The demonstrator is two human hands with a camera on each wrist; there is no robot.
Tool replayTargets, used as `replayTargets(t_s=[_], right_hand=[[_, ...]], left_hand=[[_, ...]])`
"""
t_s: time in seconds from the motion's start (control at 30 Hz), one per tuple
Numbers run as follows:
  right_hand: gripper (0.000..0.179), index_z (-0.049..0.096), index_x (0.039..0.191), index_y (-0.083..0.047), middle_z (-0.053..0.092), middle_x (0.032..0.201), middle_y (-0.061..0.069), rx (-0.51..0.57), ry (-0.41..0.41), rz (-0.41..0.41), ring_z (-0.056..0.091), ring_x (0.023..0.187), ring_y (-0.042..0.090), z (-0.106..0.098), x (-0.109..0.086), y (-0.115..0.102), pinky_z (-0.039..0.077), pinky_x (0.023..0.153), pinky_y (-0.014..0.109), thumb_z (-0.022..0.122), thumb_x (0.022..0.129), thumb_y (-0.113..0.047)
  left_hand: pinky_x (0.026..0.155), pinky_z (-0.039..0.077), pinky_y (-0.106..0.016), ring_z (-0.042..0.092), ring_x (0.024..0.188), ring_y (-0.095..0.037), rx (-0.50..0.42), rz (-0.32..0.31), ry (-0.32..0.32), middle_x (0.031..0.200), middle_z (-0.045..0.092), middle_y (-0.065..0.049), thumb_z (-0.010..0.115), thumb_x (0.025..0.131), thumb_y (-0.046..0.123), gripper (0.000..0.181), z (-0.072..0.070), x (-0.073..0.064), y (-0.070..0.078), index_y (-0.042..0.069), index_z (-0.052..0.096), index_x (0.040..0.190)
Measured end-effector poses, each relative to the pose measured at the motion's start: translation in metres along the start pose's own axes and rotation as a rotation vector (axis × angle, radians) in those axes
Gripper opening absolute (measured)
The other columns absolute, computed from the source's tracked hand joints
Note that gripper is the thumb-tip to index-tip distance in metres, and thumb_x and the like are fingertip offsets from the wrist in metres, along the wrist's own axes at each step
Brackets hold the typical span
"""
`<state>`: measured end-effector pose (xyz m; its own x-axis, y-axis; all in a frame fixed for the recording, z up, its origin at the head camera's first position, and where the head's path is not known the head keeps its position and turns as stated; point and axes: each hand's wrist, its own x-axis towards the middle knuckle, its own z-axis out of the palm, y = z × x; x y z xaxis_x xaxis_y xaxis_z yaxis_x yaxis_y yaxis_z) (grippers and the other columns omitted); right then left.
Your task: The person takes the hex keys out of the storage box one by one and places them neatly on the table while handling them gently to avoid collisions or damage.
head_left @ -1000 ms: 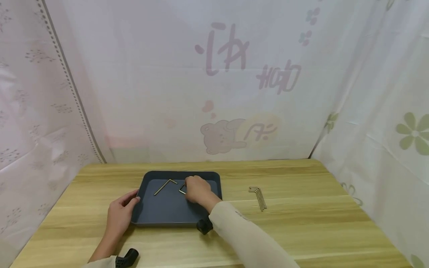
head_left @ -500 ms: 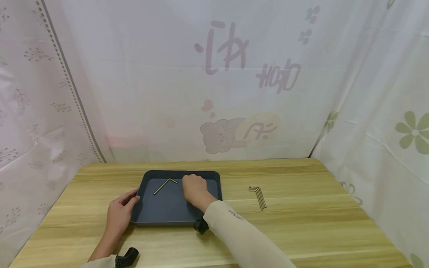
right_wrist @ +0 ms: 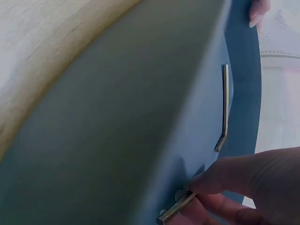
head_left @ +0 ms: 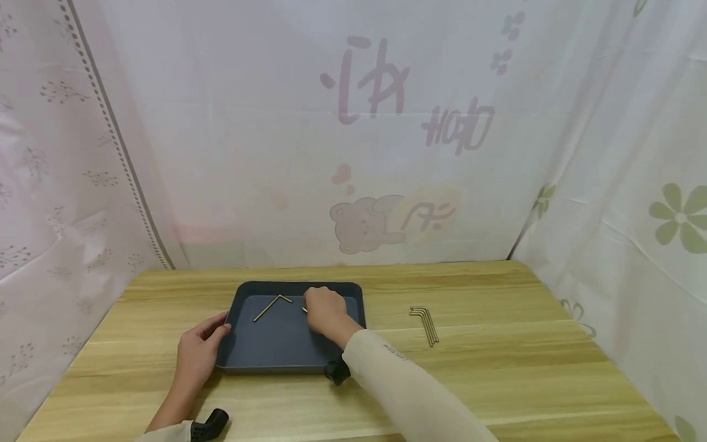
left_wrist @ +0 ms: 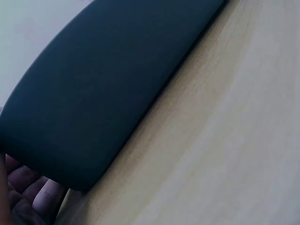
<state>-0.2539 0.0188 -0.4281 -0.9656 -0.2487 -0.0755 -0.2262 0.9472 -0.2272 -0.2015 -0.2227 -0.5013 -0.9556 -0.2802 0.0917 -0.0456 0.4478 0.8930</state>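
and the right hand [head_left: 326,310] pinches a hex key [right_wrist: 177,208] inside the tray [head_left: 265,348], thumb against fingers, while the left hand [head_left: 199,351] grips the tray's left rim! that bent metal looks stiff, light, maybe slick; the long shank seems the surest hold.

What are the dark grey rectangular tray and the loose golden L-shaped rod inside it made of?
Dark grey rectangular tray: matte, evenly coloured; perhaps plastic or coated metal. Loose golden L-shaped rod: probably metal, satin, judging by its sheen.
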Motion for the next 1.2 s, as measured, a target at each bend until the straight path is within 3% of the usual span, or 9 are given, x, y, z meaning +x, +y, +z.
replayTargets(t_s=[0.17, 0.27, 0.6, 0.8, 0.93, 1.2], right_hand=[[0.009, 0.071, 0.091, -0.015, 0.058, 0.071, -0.004, 0.123, 0.0, -0.039, 0.046, 0.057, 0.011, -0.01, -0.011, 0.01, 0.036, 0.05, 0.027, 0.073, 0.088, -0.006], [0.019, 0.073, 0.106, -0.015, 0.065, 0.079, -0.004, 0.221, -0.007, -0.048, 0.055, 0.061, 0.013, -0.019, -0.021, 0.018, 0.043, 0.054, 0.029, 0.076, 0.088, -0.01], [0.023, 0.069, 0.112, -0.008, 0.064, 0.081, -0.001, 0.389, 0.085, -0.156, 0.054, 0.064, 0.009, -0.032, -0.049, 0.047, 0.045, 0.062, 0.025, 0.069, 0.089, -0.004], [0.034, 0.064, 0.124, -0.005, 0.063, 0.086, 0.001, 0.498, 0.12, -0.102, 0.057, 0.066, 0.01, -0.036, -0.069, 0.066, 0.049, 0.057, 0.024, 0.068, 0.091, -0.004], [0.046, 0.062, 0.135, -0.01, 0.065, 0.087, 0.001, 0.504, 0.185, -0.056, 0.061, 0.072, 0.009, -0.037, -0.08, 0.083, 0.051, 0.059, 0.024, 0.069, 0.09, -0.002], [0.046, 0.065, 0.133, -0.014, 0.069, 0.097, 0.006, 0.582, 0.224, 0.068, 0.069, 0.082, 0.014, -0.046, -0.097, 0.118, 0.053, 0.06, 0.026, 0.067, 0.091, 0.002]], left_hand=[[0.077, 0.041, -0.002, 0.048, 0.093, 0.024, -0.008, -0.005, -0.001, 0.132, 0.069, -0.013, 0.063, 0.099, 0.026, 0.035, -0.001, 0.001, 0.0, 0.012, 0.069, 0.131], [0.078, 0.041, -0.002, 0.048, 0.093, 0.024, -0.01, -0.005, -0.009, 0.132, 0.069, -0.012, 0.063, 0.099, 0.026, 0.036, 0.0, 0.002, 0.001, 0.012, 0.069, 0.132], [0.079, 0.039, -0.001, 0.046, 0.092, 0.026, 0.006, -0.017, -0.008, 0.133, 0.069, -0.011, 0.063, 0.099, 0.027, 0.036, -0.002, 0.002, 0.0, 0.013, 0.069, 0.132], [0.078, 0.04, -0.002, 0.048, 0.092, 0.025, -0.007, -0.014, -0.01, 0.132, 0.069, -0.012, 0.063, 0.099, 0.027, 0.036, 0.0, 0.001, 0.001, 0.012, 0.069, 0.132], [0.078, 0.041, -0.002, 0.049, 0.092, 0.025, -0.012, -0.014, -0.012, 0.132, 0.07, -0.012, 0.063, 0.099, 0.026, 0.036, 0.001, 0.001, 0.002, 0.012, 0.069, 0.132], [0.078, 0.04, -0.002, 0.048, 0.091, 0.025, 0.015, -0.027, 0.006, 0.13, 0.071, -0.01, 0.063, 0.099, 0.028, 0.035, 0.0, 0.003, 0.0, 0.014, 0.07, 0.131]])
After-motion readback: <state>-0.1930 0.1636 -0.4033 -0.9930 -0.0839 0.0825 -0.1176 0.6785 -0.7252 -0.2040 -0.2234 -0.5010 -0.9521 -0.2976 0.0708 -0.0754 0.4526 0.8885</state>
